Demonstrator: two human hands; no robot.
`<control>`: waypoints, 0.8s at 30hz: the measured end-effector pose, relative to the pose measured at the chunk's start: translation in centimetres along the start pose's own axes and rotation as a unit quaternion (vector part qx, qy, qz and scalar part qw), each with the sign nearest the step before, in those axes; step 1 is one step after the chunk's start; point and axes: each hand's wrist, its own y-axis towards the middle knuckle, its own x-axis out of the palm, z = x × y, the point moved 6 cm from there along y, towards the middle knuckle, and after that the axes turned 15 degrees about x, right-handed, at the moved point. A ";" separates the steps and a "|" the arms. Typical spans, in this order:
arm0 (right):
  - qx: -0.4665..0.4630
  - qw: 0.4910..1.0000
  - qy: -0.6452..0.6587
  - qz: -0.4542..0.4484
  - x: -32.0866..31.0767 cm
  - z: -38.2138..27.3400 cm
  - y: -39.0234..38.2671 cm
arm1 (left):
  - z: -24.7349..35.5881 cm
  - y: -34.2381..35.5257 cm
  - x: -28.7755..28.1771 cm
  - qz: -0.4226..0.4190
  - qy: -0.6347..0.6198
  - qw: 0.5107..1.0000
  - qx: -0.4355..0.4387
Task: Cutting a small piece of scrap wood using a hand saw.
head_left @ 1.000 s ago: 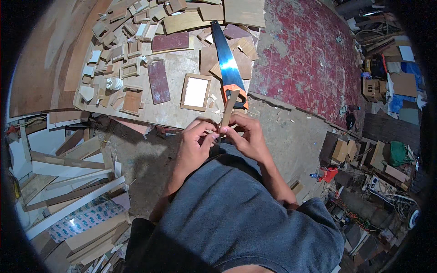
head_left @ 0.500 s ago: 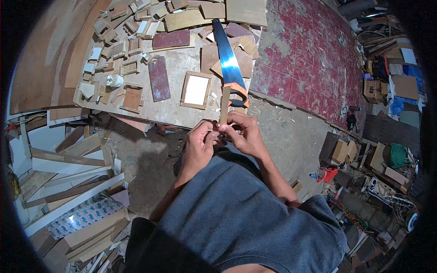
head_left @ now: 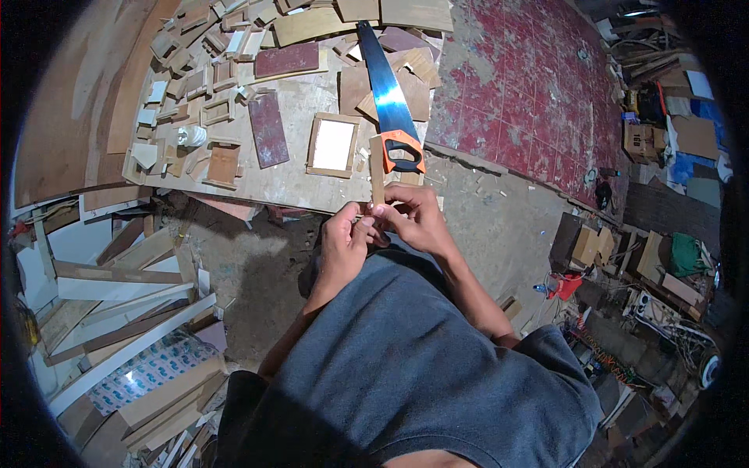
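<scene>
My right hand (head_left: 420,223) is closed around the lower end of a narrow wooden strip (head_left: 378,171), which points away from me past the table's near edge. Beside it, my left hand (head_left: 344,243) is pinched close to the same end. Whatever lies between its fingertips is too small and covered to name. Just beyond the strip, a handsaw (head_left: 385,90) with an orange and black handle lies on the table, its blade pointing to the far side. A small wooden frame with a white panel (head_left: 334,143) rests left of the saw.
Wood offcuts and small wooden assemblies (head_left: 222,109) crowd the worktable (head_left: 269,183), with a dark red board (head_left: 269,131) and a spiral bulb (head_left: 192,136) among them. A worn red tiled surface (head_left: 519,101) adjoins at right. Scrap boards (head_left: 129,273) pile up at left, clutter at right.
The view has shifted slightly, so the table items sit a little higher and further left. Both hands stay together at the strip's lower end, with only small finger movement.
</scene>
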 end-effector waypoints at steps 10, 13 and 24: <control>-0.017 1.000 0.009 0.012 0.2 1.1 0.1 | -2.2 -0.5 0.1 -0.019 -0.132 0.990 -0.055; -0.019 1.000 0.013 0.000 0.3 1.2 0.0 | -2.5 -0.7 0.1 -0.016 -0.175 0.980 -0.091; 0.051 0.989 0.120 -0.073 0.6 1.6 -0.3 | -3.3 -0.8 -0.8 -0.021 -0.284 0.940 -0.187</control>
